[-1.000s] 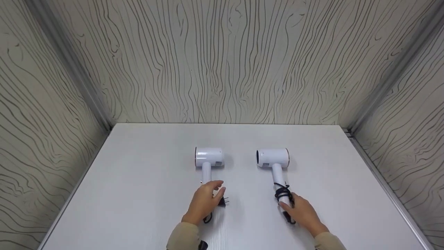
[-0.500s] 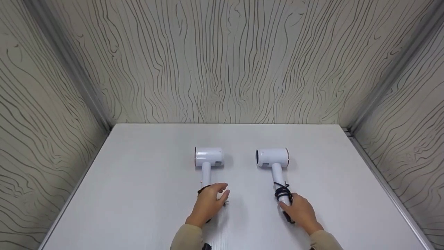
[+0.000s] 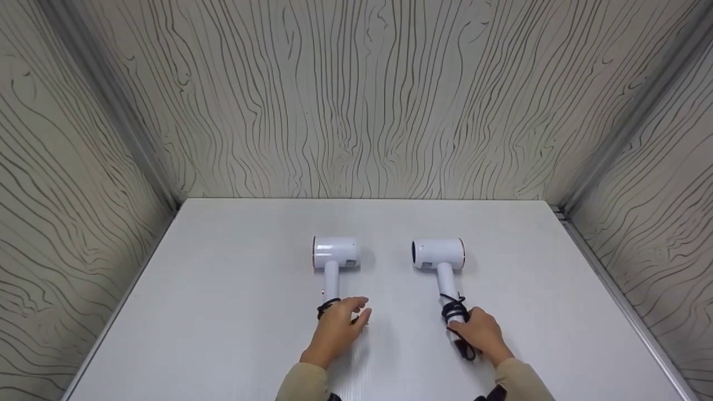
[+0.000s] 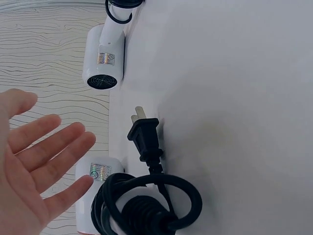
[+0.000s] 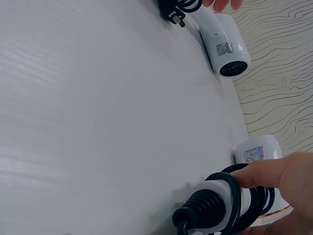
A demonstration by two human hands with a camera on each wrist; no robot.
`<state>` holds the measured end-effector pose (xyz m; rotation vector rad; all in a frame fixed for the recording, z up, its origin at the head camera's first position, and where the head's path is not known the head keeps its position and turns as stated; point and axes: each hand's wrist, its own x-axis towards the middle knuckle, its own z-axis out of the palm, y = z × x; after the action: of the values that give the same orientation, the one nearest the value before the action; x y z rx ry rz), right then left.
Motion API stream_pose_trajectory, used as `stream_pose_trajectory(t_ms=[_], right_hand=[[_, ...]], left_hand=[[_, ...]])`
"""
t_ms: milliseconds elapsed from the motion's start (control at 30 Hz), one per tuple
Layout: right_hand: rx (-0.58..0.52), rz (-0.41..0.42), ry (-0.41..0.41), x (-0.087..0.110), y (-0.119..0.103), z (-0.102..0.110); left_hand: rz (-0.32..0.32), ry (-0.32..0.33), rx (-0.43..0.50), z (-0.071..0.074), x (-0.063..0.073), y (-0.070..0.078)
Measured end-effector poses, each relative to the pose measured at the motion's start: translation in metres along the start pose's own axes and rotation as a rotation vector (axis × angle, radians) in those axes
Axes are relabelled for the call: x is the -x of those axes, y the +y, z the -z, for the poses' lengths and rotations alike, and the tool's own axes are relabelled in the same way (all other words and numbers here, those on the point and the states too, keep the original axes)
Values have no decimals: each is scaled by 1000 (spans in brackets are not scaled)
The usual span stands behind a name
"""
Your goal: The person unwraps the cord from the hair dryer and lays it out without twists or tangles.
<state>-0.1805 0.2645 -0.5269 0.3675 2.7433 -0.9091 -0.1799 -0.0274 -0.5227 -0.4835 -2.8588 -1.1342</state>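
"Where does the left dryer (image 3: 335, 252) lie?"

"On the table (image 3: 234, 312), its plug (image 4: 145, 137) just beside its handle (image 3: 331, 280)."

"And the left hand (image 3: 335, 329)?"

"Above the left dryer's handle, fingers (image 4: 66, 159) spread wide."

"What about the right hand (image 3: 483, 333)?"

"It grips the cord-wrapped handle (image 3: 445, 278) of the right dryer (image 3: 440, 253), which rests to the right of the left dryer, apart from it, dark end (image 3: 414, 253) facing it."

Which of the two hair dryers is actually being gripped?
The right hair dryer: the right hand grips its cord-wrapped handle, whereas the left hand, spread near the left hair dryer, isn't gripping it.
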Motion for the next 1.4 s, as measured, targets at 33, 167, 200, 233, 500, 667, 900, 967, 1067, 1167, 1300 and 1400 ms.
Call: stream_pose_trajectory(t_ms=[33, 167, 200, 233, 500, 667, 900, 967, 1067, 1167, 1300, 1400], right_hand=[[-8, -6, -11, -1, 0, 0], [-40, -39, -51, -5, 1, 2], [-50, -48, -58, -5, 1, 3], [-60, -57, -64, -6, 1, 3], [-111, -113, -101, -10, 2, 7], [-108, -124, -81, -11, 3, 8], [-151, -129, -111, -12, 3, 11], [-165, -131, -128, -13, 3, 11], [-192, -127, -146, -15, 5, 11], [-241, -131, -160, -16, 8, 9], [-313, -143, -181, -16, 10, 7], [-353, -151, -190, -16, 14, 5]], left_hand=[[-3, -2, -3, 0, 0, 1], [-21, -7, -13, -2, -1, 1], [-25, -9, -14, -2, -1, 1], [-27, -9, -15, -2, -1, 1], [-38, 0, -23, -1, -2, -1], [-36, -5, -21, -1, -1, -1], [-37, -8, -45, 0, -2, 1], [-38, -3, -45, 0, -2, 1], [-41, 6, -51, -1, -3, 1], [-40, 1, -54, -2, -3, 0], [-27, -12, -50, -3, -3, 1], [-18, -19, -40, -4, -4, 2]])
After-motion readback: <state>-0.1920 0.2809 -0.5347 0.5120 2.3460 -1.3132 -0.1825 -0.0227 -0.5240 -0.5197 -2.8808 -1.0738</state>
